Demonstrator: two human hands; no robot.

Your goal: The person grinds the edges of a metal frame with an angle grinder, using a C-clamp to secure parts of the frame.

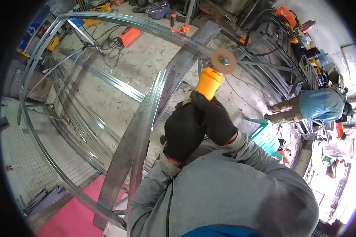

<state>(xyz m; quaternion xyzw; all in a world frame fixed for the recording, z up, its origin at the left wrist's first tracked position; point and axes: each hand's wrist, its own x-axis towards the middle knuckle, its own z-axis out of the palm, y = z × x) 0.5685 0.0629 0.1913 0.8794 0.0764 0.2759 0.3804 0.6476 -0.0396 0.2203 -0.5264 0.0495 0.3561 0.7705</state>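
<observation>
A yellow angle grinder point(209, 82) with a round brown disc point(224, 61) points up and away from me, its disc over the far end of the curved metal frame point(146, 28). Wrapped round the grinder's body is my left hand point(184, 132), in a black glove. My right hand point(218, 120), gloved in black too, closes on the grinder beside it. The rear of the tool is hidden by the gloves. Long steel beams point(124, 162) run below and left of my hands. An orange clamp point(180, 29) sits on the frame.
Another person point(320, 104) bends over at the right, near a green plastic stool point(265, 136). An orange case point(129, 37) and cables lie on the floor. Metal bars point(87, 122) lie at the left, beside a pink sheet point(73, 213). Racks with tools line the upper right.
</observation>
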